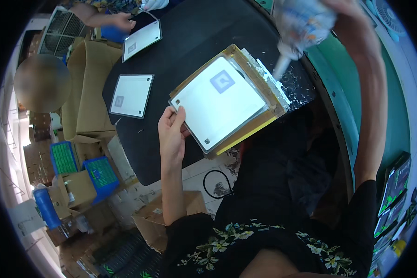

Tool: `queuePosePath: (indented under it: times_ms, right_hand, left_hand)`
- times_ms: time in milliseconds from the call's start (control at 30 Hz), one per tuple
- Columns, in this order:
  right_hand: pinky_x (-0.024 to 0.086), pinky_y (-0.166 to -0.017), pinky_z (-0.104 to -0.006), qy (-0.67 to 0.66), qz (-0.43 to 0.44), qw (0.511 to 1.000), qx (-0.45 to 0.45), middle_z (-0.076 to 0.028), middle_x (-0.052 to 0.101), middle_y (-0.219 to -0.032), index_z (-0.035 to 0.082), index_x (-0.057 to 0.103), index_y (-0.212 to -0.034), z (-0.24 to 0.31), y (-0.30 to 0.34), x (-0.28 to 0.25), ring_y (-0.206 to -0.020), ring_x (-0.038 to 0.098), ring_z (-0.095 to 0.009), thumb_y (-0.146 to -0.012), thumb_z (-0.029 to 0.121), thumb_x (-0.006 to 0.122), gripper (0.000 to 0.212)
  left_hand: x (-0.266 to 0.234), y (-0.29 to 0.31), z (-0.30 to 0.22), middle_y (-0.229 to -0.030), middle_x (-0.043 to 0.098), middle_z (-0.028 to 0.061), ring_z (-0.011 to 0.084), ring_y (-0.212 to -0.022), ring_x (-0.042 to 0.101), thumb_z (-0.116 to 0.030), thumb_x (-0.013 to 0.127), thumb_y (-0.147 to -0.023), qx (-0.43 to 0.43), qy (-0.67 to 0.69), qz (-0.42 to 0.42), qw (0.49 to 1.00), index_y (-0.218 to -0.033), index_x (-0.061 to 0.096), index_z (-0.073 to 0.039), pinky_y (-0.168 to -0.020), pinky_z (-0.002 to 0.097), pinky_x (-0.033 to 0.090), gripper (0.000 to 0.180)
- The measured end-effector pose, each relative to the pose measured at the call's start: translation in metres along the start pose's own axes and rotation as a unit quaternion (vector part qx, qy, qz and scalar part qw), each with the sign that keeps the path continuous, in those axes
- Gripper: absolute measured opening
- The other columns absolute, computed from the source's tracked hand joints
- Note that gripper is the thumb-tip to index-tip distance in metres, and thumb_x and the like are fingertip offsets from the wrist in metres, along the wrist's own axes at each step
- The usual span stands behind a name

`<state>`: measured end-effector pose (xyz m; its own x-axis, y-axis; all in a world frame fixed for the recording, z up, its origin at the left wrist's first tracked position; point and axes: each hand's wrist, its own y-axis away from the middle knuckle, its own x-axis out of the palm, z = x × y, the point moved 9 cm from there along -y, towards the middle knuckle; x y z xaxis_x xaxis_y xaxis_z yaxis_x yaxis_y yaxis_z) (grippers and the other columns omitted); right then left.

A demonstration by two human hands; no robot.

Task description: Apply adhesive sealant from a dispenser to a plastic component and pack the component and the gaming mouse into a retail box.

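Observation:
My left hand (172,134) pinches the left corner of a flat white square panel (222,113) with a dark rim, a blue-grey square mark and small dark corner spots. The panel lies on a brown and yellow frame (274,107) on the black table, beside a strip smeared with white paste (282,92). At the upper right my right hand (350,14), blurred and partly cut off, grips a squeeze bottle (306,25) with a smeared whitish body. Its pale nozzle (282,66) points down toward the pasted strip; whether it touches cannot be told.
A second white panel (133,95) lies on the black table (194,28). Another person's hand (121,21) is by a third panel (146,39). A green surface (380,120) runs along the right. Cardboard boxes (90,88) and blue bins (102,173) stand left.

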<state>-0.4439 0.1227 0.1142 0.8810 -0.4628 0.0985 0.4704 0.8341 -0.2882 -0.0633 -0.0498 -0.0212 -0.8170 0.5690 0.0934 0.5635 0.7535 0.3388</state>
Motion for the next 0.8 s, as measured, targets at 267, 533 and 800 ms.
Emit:
queuePosePath:
  times_ms: [267, 533, 800]
  right_hand:
    - [0.049, -0.098, -0.0371, -0.075, -0.044, 0.993, -0.084, -0.012, 0.066, -0.115, -0.001, 0.057, -0.124, 0.030, 0.038, 0.102, -0.106, 0.065, -0.022, -0.083, 0.021, 0.077, 0.051]
    - [0.048, -0.099, -0.0361, -0.067, 0.040, 0.997, -0.001, -0.011, 0.068, -0.116, 0.000, 0.060, -0.124, -0.051, 0.028, 0.149, -0.107, 0.065, -0.018, -0.073, 0.002, 0.083, 0.057]
    - [0.050, -0.097, -0.0348, 0.001, 0.017, 1.000, -0.021, -0.009, 0.070, -0.113, 0.001, 0.064, -0.121, -0.041, 0.023, 0.119, -0.104, 0.067, -0.018, -0.073, 0.006, 0.084, 0.052]
  left_hand:
    - [0.012, -0.007, 0.006, -0.096, 0.069, 0.0100, 0.0141, -0.078, 0.072, -0.021, 0.043, -0.106, -0.052, -0.085, 0.064, 0.993, -0.119, 0.049, -0.002, -0.068, 0.0244, 0.059, 0.024]
    - [0.017, -0.004, 0.008, -0.099, 0.068, 0.0064, 0.0101, -0.075, 0.070, -0.020, 0.043, -0.106, -0.042, -0.068, 0.047, 0.996, -0.123, 0.048, -0.003, -0.063, 0.0219, 0.058, 0.024]
    - [0.013, -0.005, 0.003, -0.082, 0.063, 0.0023, 0.0017, -0.063, 0.058, -0.019, 0.042, -0.106, -0.026, -0.086, 0.036, 0.995, -0.118, 0.049, -0.003, -0.061, 0.0183, 0.054, 0.021]
